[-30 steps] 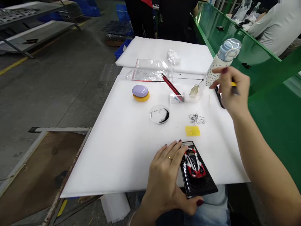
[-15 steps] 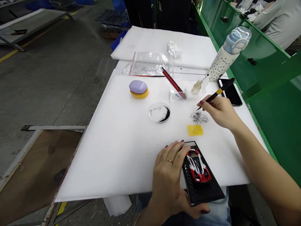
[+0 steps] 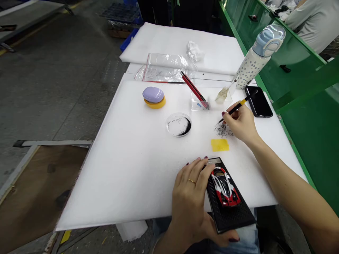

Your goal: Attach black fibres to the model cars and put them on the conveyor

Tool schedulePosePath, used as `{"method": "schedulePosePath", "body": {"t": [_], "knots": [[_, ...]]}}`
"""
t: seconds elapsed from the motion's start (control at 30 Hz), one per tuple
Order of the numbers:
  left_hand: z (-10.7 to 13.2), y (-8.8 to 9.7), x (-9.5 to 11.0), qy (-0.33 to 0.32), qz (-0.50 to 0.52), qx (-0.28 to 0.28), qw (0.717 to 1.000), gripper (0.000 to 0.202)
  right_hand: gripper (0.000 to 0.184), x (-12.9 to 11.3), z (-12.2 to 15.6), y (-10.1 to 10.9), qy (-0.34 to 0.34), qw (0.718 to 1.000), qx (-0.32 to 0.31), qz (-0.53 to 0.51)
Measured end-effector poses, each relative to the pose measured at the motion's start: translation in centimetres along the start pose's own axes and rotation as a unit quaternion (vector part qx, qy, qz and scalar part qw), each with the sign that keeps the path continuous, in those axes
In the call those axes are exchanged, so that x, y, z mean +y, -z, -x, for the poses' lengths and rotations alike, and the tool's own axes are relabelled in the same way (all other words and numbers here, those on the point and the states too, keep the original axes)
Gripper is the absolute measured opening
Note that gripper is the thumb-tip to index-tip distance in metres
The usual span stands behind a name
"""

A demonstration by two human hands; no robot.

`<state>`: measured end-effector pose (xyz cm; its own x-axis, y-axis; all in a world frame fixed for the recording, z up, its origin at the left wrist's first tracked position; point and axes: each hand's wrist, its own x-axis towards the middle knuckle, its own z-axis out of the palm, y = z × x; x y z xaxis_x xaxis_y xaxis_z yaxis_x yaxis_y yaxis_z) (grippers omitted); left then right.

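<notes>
My left hand point(image 3: 189, 197) is closed on the long edges of a black display base point(image 3: 230, 218), fingers at the far end and thumb beneath. A red, white and black model car point(image 3: 225, 187) sits on this base. In my right hand point(image 3: 242, 123) is a slim, pointed black tool with a yellow band point(image 3: 238, 106), pinched like a pen. Its tip is at the upper left of a scatter of fine black slivers point(image 3: 223, 130). A yellow sticky strip point(image 3: 219, 145) lies just below the slivers. Left of them, a round clear dish point(image 3: 179, 125) holds more black slivers.
Behind the dish are a purple-and-yellow oval case point(image 3: 153, 96), a clear tray point(image 3: 198, 106) with a red-and-black pen-like tool point(image 3: 194, 90), and a small glass bottle point(image 3: 221, 94). A phone point(image 3: 259, 102) and a tall dotted bottle point(image 3: 251, 67) stand right, beside a green partition point(image 3: 304, 116).
My right hand has shifted left, taking the tool tip to the upper left of the slivers. My left hand still holds the base, and the camera view has shifted slightly.
</notes>
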<state>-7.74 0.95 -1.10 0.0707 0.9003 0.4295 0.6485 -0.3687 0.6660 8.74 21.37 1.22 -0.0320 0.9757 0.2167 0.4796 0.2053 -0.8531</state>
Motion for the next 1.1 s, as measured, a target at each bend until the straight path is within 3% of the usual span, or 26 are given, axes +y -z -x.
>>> {"method": "schedulePosePath", "body": {"t": [0.23,0.33,0.6,0.73,0.93,1.1], "knots": [[0.1,-0.1,0.0,0.002,0.004,0.0,1.0,0.104,0.011,-1.7,0.9,0.6,0.119,0.986,-0.088,0.082],[0.0,-0.1,0.0,0.0,0.005,-0.002,1.0,0.102,0.011,-2.0,1.1,0.7,0.136,0.98,-0.105,0.101],[0.0,0.0,0.0,0.0,0.002,0.002,1.0,0.104,0.011,-1.3,0.9,0.3,0.12,0.984,-0.095,0.093],[0.0,0.0,0.0,-0.002,0.007,-0.005,1.0,0.104,0.016,-1.6,1.6,0.6,0.077,0.995,-0.057,0.003],[-0.1,0.4,0.0,-0.015,0.003,-0.028,1.0,0.102,0.031,-3.6,6.4,2.3,-0.022,0.982,-0.077,-0.17],[-0.2,0.6,0.1,-0.014,0.002,-0.027,1.0,0.1,0.027,-2.3,9.4,3.2,-0.031,0.977,-0.038,-0.206]]}}
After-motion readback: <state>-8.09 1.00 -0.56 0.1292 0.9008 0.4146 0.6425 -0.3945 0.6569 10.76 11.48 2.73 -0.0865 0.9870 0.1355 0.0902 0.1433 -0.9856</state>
